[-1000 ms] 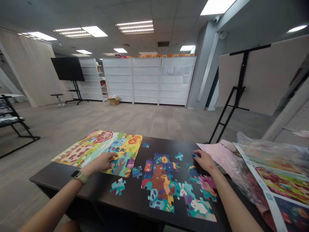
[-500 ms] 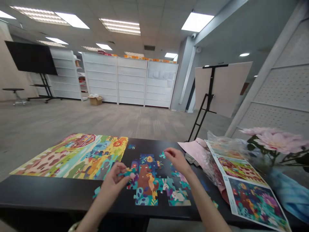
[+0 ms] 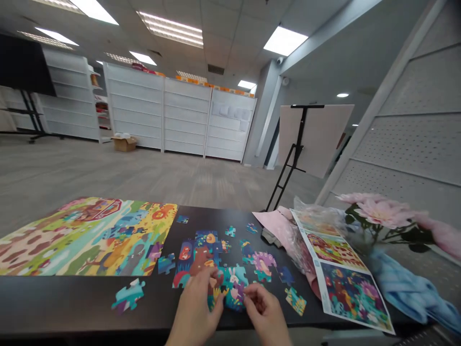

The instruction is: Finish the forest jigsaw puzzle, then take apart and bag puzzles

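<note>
A partly joined jigsaw puzzle (image 3: 201, 257) with a brown bear and a white rabbit lies on the dark table. My left hand (image 3: 200, 302) rests over its lower left part, thumb and fingers apart, hiding some of the picture. At the lower middle, a purple and teal puzzle piece (image 3: 236, 295) lies between my hands, against the section with the rabbit. My right hand (image 3: 264, 307) has its fingers curled, thumb and forefinger pinched at that piece's right edge. A joined section with a pink animal (image 3: 262, 262) lies beyond my right hand.
Loose pieces lie around: a teal one (image 3: 128, 295) left, a yellow-green one (image 3: 296, 301) right, a small teal one (image 3: 230, 231) behind. A finished farm puzzle (image 3: 90, 235) covers the left. On the right are a printed picture sheet (image 3: 355, 288), plastic wrap and pink flowers (image 3: 382, 211).
The view has turned right. My left hand has moved right onto the puzzle; my right hand has left the small teal piece behind and come down to the near side. The hands are closer together.
</note>
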Tool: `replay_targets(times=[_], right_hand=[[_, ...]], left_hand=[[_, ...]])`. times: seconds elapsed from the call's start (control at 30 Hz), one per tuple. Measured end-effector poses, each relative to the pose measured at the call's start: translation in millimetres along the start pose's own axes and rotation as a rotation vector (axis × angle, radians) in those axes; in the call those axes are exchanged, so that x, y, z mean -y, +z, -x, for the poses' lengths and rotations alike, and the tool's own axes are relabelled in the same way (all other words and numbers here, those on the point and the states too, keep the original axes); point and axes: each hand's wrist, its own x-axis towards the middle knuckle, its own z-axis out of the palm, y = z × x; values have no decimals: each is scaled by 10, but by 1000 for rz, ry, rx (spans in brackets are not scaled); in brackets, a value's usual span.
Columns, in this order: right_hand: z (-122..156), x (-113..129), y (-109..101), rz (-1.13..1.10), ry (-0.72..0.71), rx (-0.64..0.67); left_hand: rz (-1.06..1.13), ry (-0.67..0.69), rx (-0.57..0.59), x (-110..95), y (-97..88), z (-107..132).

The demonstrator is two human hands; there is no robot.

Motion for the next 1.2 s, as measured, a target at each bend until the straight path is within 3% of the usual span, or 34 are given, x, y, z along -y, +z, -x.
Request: replay_targets(times=[0.13,0.27,0.43,0.63,0.83,0.9,1.07,1.2], right_hand=[[18,54,3,373,-259,-6],[28,39,50,548,-379,-38],[71,18,35,622,-388,10],[113,65,-6,696,-398,-20],[85,-95,-308,600,-240,-231],[123,-138,-371,579,-218,-243],[290,-152,-268,630,-328,-137],[324,-272,-207,684,-343,-177]], left_hand=[[-204,189,216,4,-200,-44],[-356,253,343,-62,-195,-41],[-426,303,350,-75,-192,-45],[-458,367,359,7,-204,-79],[-408,301,441,56,-353,-103],[-393,275,468,88,-445,-102],[-361,284,477,153,-588,-75],[-341,222,483,22,-587,-45]])
